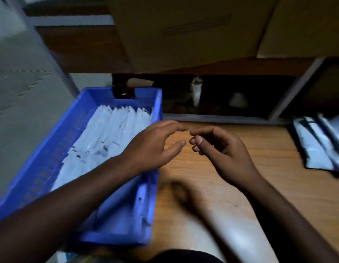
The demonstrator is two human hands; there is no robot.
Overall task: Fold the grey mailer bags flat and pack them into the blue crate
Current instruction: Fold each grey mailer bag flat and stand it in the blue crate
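Note:
The blue crate (56,145) sits at the left edge of the wooden table, with several folded grey mailer bags (107,133) stacked in it. My left hand (153,147) hovers over the crate's right rim, fingers loosely spread and holding nothing. My right hand (221,149) hangs just right of it above the table, fingers loosely curled, also holding nothing. The fingertips of both hands nearly meet. Loose grey mailer bags (320,143) lie in a pile at the table's right edge.
The wooden table (269,183) runs right of the crate. Cardboard boxes (183,31) sit on a metal shelf above a dark recess at the back. A black clip (123,92) hangs on the crate's far rim. Grey floor lies to the left.

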